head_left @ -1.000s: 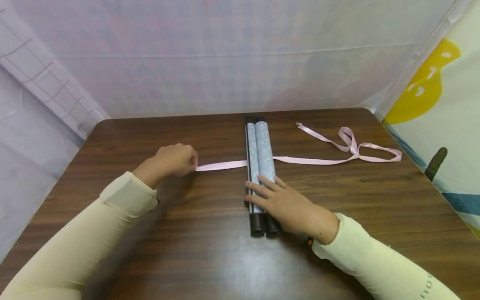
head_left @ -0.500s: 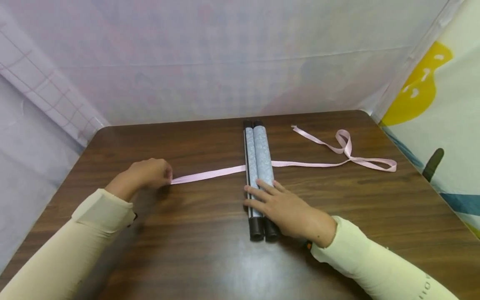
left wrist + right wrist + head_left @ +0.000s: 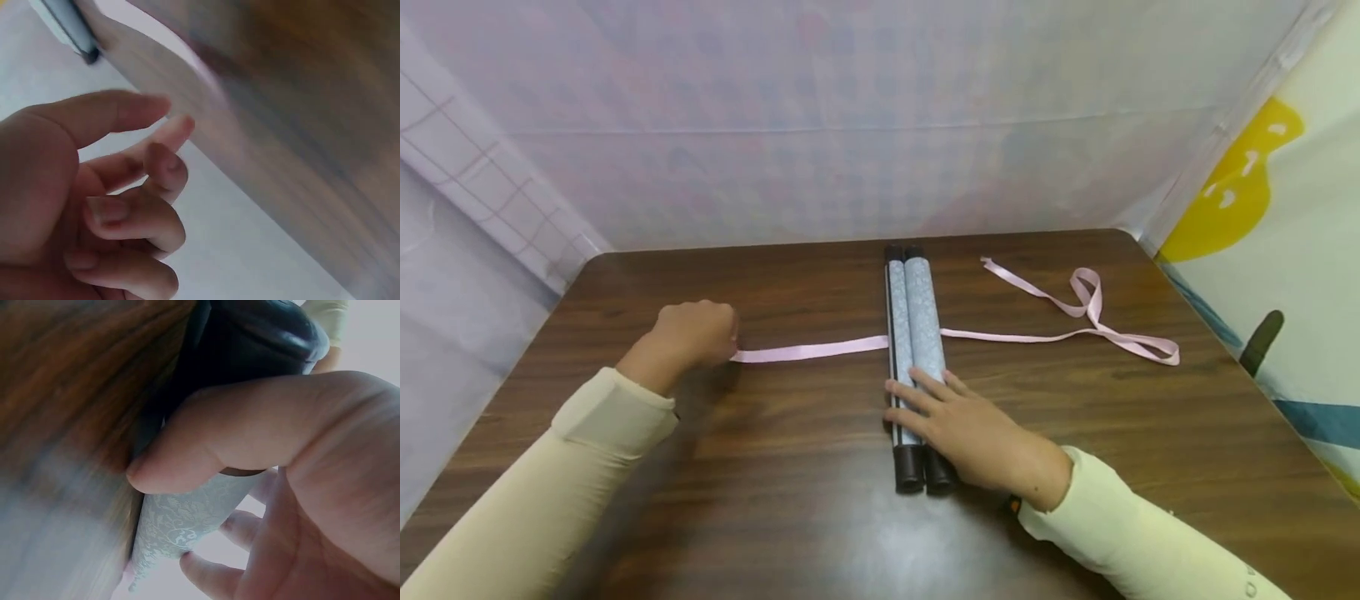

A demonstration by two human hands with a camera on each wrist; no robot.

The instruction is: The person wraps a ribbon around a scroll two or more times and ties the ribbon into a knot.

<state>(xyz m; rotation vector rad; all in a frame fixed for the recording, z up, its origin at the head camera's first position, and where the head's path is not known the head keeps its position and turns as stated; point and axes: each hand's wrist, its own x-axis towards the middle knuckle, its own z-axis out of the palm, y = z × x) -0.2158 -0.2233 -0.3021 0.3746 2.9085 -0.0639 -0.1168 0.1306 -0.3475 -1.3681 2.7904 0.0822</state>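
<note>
Left grip (image 3: 696, 333) hangs to the left of the paired rolls (image 3: 925, 317), fingers loosely curled, a small gap between thumb and index finger; in the wrist view the pink ribbon (image 3: 820, 351), blurred, passes just beyond these fingertips, apart from them. Right grip (image 3: 977, 433) rests across the near part of the rolls, its fingers spread and fairly straight over the top, the thumb against the side by a black end cap (image 3: 259, 344). Pale blue and finely patterned, the rolls lie side by side on the wooden table (image 3: 775, 517). The ribbon shows on both sides of them: nearly straight to their left, trailing into loose loops to their right. Beyond the rolls hangs a pale sheet (image 3: 850, 125); well to their right, a cloth (image 3: 1307, 292) bears a yellow shape (image 3: 1213, 218).
</note>
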